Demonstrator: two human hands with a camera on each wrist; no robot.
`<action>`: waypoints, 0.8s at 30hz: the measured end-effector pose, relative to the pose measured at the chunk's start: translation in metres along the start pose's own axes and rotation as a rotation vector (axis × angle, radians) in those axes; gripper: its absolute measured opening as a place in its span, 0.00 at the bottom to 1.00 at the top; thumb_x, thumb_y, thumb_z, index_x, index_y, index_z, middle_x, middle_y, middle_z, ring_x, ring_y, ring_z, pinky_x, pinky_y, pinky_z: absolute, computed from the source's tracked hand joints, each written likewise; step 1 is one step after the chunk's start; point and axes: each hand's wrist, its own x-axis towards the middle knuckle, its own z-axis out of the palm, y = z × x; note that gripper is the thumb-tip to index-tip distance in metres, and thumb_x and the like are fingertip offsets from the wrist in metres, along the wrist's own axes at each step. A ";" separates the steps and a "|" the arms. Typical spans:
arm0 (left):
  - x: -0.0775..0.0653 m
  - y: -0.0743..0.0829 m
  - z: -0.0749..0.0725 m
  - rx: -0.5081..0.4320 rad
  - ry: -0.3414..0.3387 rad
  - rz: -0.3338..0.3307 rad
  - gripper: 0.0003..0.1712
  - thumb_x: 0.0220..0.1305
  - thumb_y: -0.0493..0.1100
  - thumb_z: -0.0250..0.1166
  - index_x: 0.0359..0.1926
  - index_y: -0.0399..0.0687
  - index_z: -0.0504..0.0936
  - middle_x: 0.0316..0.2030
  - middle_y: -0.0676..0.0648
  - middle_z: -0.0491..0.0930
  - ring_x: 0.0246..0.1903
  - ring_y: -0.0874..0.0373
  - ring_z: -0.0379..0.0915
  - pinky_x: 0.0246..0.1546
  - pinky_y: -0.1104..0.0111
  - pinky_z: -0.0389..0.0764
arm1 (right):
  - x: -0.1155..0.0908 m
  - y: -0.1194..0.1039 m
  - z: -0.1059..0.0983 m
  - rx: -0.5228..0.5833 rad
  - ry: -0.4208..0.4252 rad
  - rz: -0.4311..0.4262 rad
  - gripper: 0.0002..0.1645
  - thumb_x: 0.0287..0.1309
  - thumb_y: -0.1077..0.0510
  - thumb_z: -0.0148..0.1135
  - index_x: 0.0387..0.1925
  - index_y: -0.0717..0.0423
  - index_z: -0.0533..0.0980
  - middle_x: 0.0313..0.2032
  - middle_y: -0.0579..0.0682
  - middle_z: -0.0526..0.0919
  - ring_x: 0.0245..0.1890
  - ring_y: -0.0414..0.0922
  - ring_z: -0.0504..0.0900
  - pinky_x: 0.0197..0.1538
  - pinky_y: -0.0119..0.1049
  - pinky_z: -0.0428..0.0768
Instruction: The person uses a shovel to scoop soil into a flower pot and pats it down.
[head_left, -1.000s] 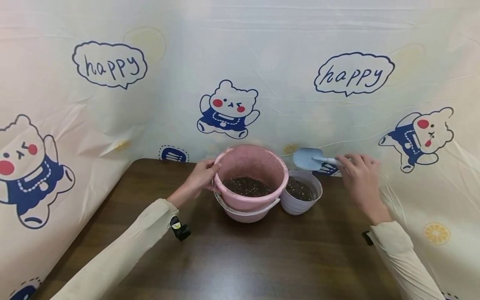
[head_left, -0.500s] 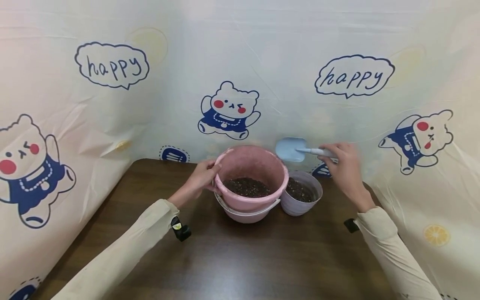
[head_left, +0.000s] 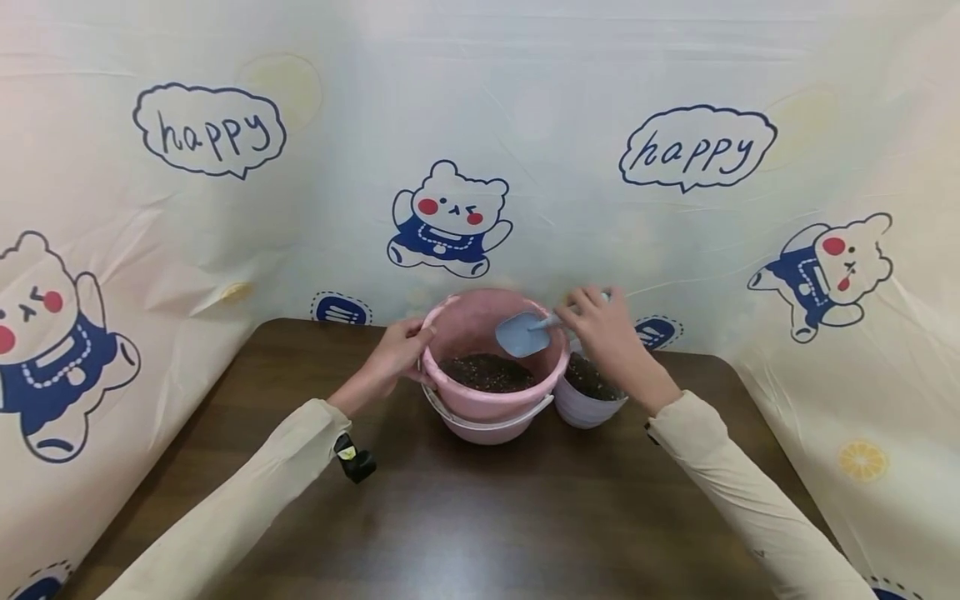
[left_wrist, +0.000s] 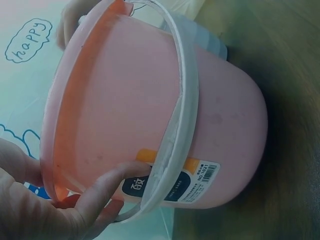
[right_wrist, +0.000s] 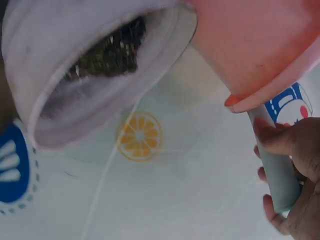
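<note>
A pink bucket (head_left: 487,408) with dark soil (head_left: 491,373) in it stands on the table. My left hand (head_left: 390,357) grips its rim on the left; in the left wrist view the fingers lie against the outer wall beside the pale carrying handle (left_wrist: 186,100). With my right hand (head_left: 603,333) I hold a light blue hand trowel (head_left: 522,335), its blade inside the bucket's mouth above the soil. The right wrist view shows the fingers wrapped around the trowel's grip (right_wrist: 277,170), the blade hidden behind the bucket. Below my right hand, a pale lilac pot (head_left: 588,408) holds soil.
Pot and bucket stand close side by side near the back edge of the dark brown wooden table (head_left: 450,517). Behind and around the table hangs a pale printed cloth (head_left: 562,100) with bears and lettering. A label (left_wrist: 195,180) is stuck on the bucket's side.
My right hand has carried the trowel leftward from over the pot, first up, then down into the bucket's mouth. My left hand keeps its hold on the rim.
</note>
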 end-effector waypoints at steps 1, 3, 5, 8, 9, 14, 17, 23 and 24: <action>0.000 0.000 0.000 0.007 -0.001 0.004 0.28 0.84 0.43 0.48 0.77 0.35 0.63 0.65 0.26 0.69 0.49 0.38 0.81 0.33 0.58 0.94 | 0.003 -0.003 0.001 -0.063 -0.013 -0.026 0.23 0.53 0.70 0.78 0.50 0.53 0.84 0.48 0.57 0.82 0.52 0.57 0.76 0.54 0.59 0.78; 0.000 -0.001 0.000 -0.001 -0.004 0.011 0.27 0.84 0.42 0.48 0.76 0.34 0.64 0.64 0.25 0.70 0.44 0.41 0.83 0.32 0.58 0.94 | 0.009 -0.008 0.002 -0.168 -0.047 -0.072 0.19 0.55 0.67 0.78 0.49 0.52 0.84 0.47 0.55 0.81 0.51 0.54 0.75 0.59 0.58 0.75; 0.000 -0.002 0.000 -0.009 -0.003 0.018 0.27 0.84 0.42 0.48 0.76 0.33 0.64 0.62 0.24 0.70 0.38 0.46 0.84 0.31 0.57 0.93 | 0.015 -0.013 0.003 -0.264 -0.085 -0.114 0.14 0.60 0.63 0.75 0.48 0.51 0.85 0.46 0.53 0.81 0.50 0.53 0.73 0.62 0.56 0.73; 0.000 -0.002 -0.001 -0.034 -0.005 0.025 0.28 0.84 0.41 0.47 0.76 0.33 0.64 0.61 0.23 0.69 0.30 0.52 0.82 0.30 0.57 0.93 | 0.023 -0.020 0.004 -0.357 -0.126 -0.149 0.08 0.67 0.59 0.70 0.46 0.49 0.85 0.44 0.50 0.81 0.49 0.50 0.72 0.63 0.52 0.70; -0.001 -0.002 -0.001 -0.033 -0.006 0.028 0.28 0.84 0.41 0.47 0.77 0.33 0.63 0.62 0.23 0.68 0.29 0.53 0.82 0.30 0.57 0.93 | 0.025 -0.022 0.004 -0.379 -0.131 -0.153 0.07 0.67 0.60 0.70 0.46 0.49 0.85 0.44 0.49 0.81 0.48 0.49 0.72 0.63 0.51 0.70; -0.001 -0.001 -0.002 -0.039 -0.007 0.031 0.29 0.84 0.41 0.47 0.78 0.33 0.61 0.64 0.24 0.67 0.30 0.52 0.81 0.31 0.56 0.93 | 0.039 -0.030 0.012 -0.399 -0.113 -0.149 0.08 0.68 0.64 0.67 0.38 0.47 0.87 0.38 0.47 0.81 0.45 0.48 0.71 0.59 0.47 0.70; -0.001 -0.002 -0.002 -0.049 -0.004 0.027 0.29 0.84 0.40 0.47 0.78 0.33 0.60 0.67 0.25 0.66 0.32 0.50 0.81 0.30 0.57 0.93 | 0.047 -0.035 0.021 -0.404 -0.108 -0.171 0.11 0.69 0.63 0.65 0.33 0.46 0.86 0.36 0.45 0.81 0.45 0.48 0.72 0.57 0.45 0.71; -0.001 -0.002 0.000 -0.032 -0.006 0.023 0.28 0.84 0.41 0.47 0.78 0.34 0.61 0.65 0.25 0.67 0.34 0.51 0.81 0.31 0.57 0.93 | 0.058 -0.044 0.035 -0.359 -0.155 -0.136 0.14 0.67 0.63 0.64 0.27 0.47 0.87 0.33 0.45 0.82 0.44 0.48 0.71 0.53 0.43 0.71; -0.002 -0.002 0.000 -0.028 -0.007 0.022 0.28 0.84 0.42 0.47 0.78 0.34 0.62 0.64 0.25 0.68 0.34 0.51 0.81 0.32 0.57 0.94 | 0.059 -0.046 0.037 -0.347 -0.168 -0.125 0.14 0.67 0.64 0.64 0.27 0.47 0.87 0.33 0.45 0.82 0.43 0.48 0.72 0.52 0.43 0.71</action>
